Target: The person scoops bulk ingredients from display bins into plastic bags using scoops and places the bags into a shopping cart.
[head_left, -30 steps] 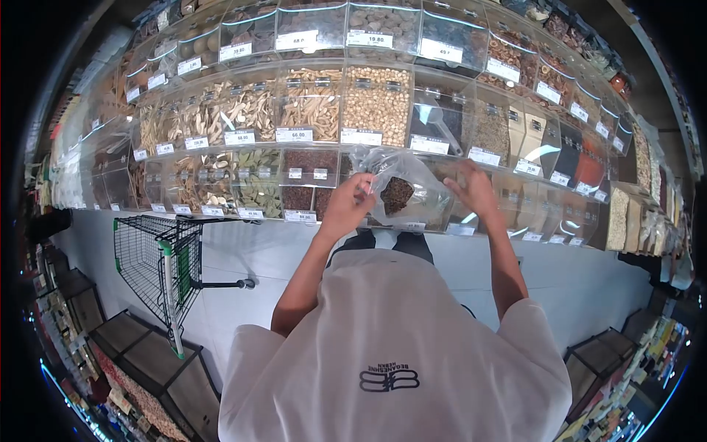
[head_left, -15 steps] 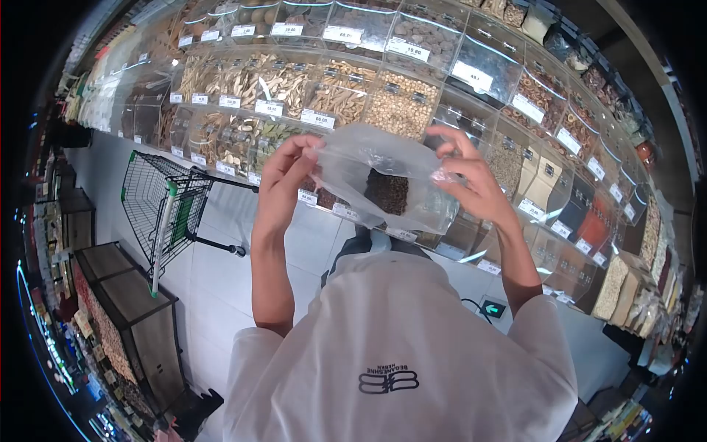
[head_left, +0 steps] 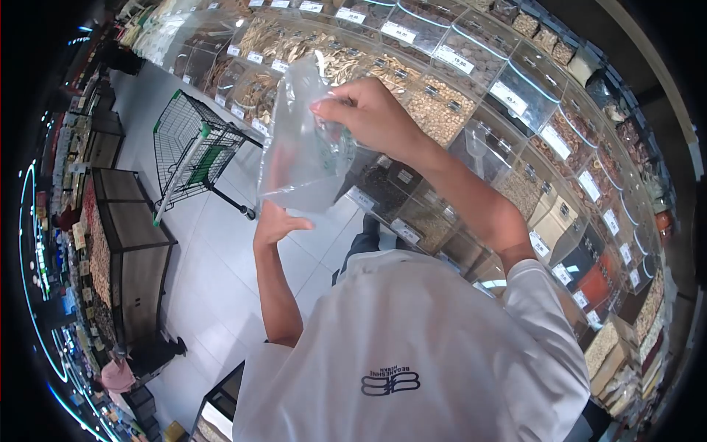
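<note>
A clear plastic bag [head_left: 313, 173] hangs in front of my chest, left of the bins. My right hand [head_left: 364, 114] pinches it near the upper edge between thumb and fingers. Below it, my left hand [head_left: 276, 225] has its thumb spread out to the side, outside the plastic. The fingers of that hand point upward and show blurred through the film, stretched out. Beyond the bag are clear bins of dried slices [head_left: 339, 62] and round pale dried pieces [head_left: 438, 110]. A bin of dark granules [head_left: 377, 184] sits right of the bag's lower part.
A wire shopping cart [head_left: 195, 151] with green trim stands on the tiled floor to the left. Behind it is a dark wooden display stand [head_left: 136, 258]. A clear scoop [head_left: 477, 140] lies on the bins at right. A person in pink [head_left: 118, 376] is at lower left.
The bag has moved left from over the bins, turning upright. My left hand has let go of its rim and dropped below, fingers against the film. My right hand has swung left with the bag.
</note>
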Action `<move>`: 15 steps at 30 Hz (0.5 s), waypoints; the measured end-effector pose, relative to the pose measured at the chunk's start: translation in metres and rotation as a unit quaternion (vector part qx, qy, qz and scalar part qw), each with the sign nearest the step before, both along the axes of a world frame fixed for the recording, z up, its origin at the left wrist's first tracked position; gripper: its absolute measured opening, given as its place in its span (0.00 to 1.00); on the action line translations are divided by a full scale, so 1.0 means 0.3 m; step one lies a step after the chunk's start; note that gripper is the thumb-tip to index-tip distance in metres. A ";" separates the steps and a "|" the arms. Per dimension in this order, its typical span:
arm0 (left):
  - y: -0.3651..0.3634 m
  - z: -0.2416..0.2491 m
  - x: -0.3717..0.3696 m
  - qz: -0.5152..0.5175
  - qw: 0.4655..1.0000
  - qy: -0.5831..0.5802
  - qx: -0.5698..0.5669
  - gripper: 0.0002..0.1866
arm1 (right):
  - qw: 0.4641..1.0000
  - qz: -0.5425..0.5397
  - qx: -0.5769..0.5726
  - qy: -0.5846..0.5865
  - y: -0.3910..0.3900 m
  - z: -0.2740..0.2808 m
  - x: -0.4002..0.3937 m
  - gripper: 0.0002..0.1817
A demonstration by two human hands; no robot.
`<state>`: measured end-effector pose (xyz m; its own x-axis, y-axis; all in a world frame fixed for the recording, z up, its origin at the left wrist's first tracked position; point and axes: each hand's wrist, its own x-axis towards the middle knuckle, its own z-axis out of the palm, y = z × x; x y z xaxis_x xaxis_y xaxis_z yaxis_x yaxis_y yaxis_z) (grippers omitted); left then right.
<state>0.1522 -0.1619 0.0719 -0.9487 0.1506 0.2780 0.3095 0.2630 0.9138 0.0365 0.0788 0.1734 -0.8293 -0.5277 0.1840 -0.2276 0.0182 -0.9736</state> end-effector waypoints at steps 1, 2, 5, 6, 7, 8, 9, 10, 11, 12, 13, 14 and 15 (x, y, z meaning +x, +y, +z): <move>0.017 0.007 0.000 0.033 0.995 -0.006 -0.098 0.53 | 0.999 0.027 -0.023 -0.006 -0.042 0.025 -0.005 0.14; 0.033 0.014 0.002 0.063 0.978 -0.013 -0.196 0.45 | 0.997 0.057 -0.046 -0.012 -0.079 0.045 -0.009 0.13; 0.069 0.173 -0.157 0.122 0.971 -0.025 -0.202 0.20 | 0.983 0.155 -0.092 0.021 -0.141 0.110 -0.033 0.16; 0.077 0.201 -0.195 0.142 0.978 0.077 -0.133 0.12 | 0.987 0.100 -0.104 0.074 -0.125 0.126 -0.040 0.18; 0.053 0.216 -0.231 0.129 0.971 0.114 -0.168 0.12 | 0.984 0.041 -0.116 0.125 -0.080 0.137 -0.050 0.20; 0.013 0.235 -0.266 0.116 0.961 0.152 -0.202 0.12 | 0.976 -0.018 -0.128 0.177 -0.036 0.148 -0.061 0.22; -0.013 0.254 -0.285 0.102 0.948 0.188 -0.237 0.13 | 0.970 -0.079 -0.093 0.210 -0.003 0.122 -0.067 0.23; -0.009 0.295 -0.292 0.092 0.949 0.190 -0.233 0.12 | 0.959 -0.138 -0.057 0.241 0.023 0.057 -0.075 0.24; 0.006 0.364 -0.293 0.082 0.951 0.191 -0.229 0.12 | 0.942 -0.197 -0.021 0.270 0.026 -0.005 -0.080 0.25; 0.020 0.424 -0.289 0.071 0.953 0.188 -0.226 0.12 | 0.955 -0.156 0.026 0.252 0.011 -0.063 -0.080 0.23; 0.030 0.467 -0.296 0.089 0.955 0.169 -0.225 0.13 | 0.963 -0.116 0.074 0.234 -0.003 -0.108 -0.082 0.22; 0.033 0.518 -0.295 0.095 0.946 0.172 -0.258 0.13 | 0.966 -0.078 0.121 0.214 -0.007 -0.141 -0.098 0.21; 0.031 0.570 -0.295 0.101 0.936 0.176 -0.289 0.14 | 0.970 -0.082 0.115 0.200 -0.006 -0.128 -0.117 0.20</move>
<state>0.0639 -0.1525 0.2428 -0.8388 0.1999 0.5064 0.4555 0.7671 0.4517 0.0015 0.0769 0.1350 -0.7911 -0.4607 0.4023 -0.5629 0.2911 -0.7736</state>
